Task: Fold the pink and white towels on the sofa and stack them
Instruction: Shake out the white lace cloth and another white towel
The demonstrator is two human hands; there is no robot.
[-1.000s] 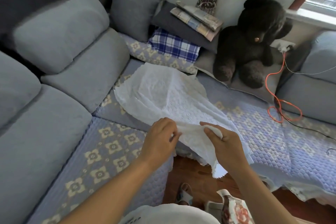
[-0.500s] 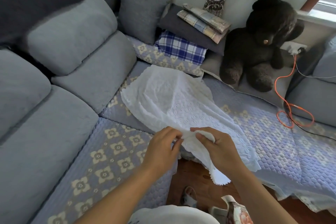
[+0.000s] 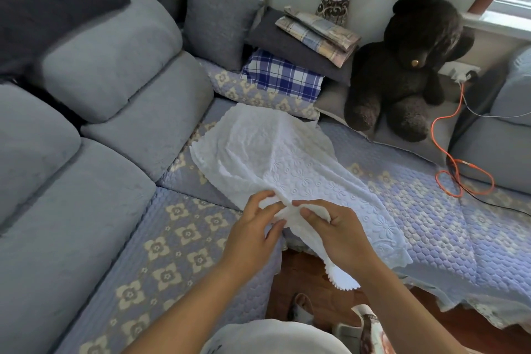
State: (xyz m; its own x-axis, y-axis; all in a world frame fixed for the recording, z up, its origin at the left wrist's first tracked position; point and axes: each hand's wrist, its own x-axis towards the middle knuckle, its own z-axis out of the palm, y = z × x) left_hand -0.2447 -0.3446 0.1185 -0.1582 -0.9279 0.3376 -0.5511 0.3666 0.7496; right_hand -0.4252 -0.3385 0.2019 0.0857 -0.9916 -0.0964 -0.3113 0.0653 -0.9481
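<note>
White towel (image 3: 275,161) lies spread on the sofa's quilted cover (image 3: 431,210), near the black plush bear (image 3: 408,66). Left hand (image 3: 253,236) and right hand (image 3: 336,236) pinch its bunched near edge, apparently a corner.

White towel (image 3: 275,164): thin matt cloth, embossed with a flower pattern, scalloped along the edge. Sofa cushions (image 3: 115,46): grey fabric with a soft, short-napped, matt surface. Seat cover (image 3: 178,238): quilted cloth, matt, stitched in a scale pattern with printed flowers. Plush toy (image 3: 408,66): dark, curly, fuzzy pile. Folded plaid cloth (image 3: 283,77): smooth woven fabric. Floor (image 3: 310,282): brown wood with a slight sheen. Orange cable (image 3: 448,152): smooth, plastic-looking sheath.
</note>
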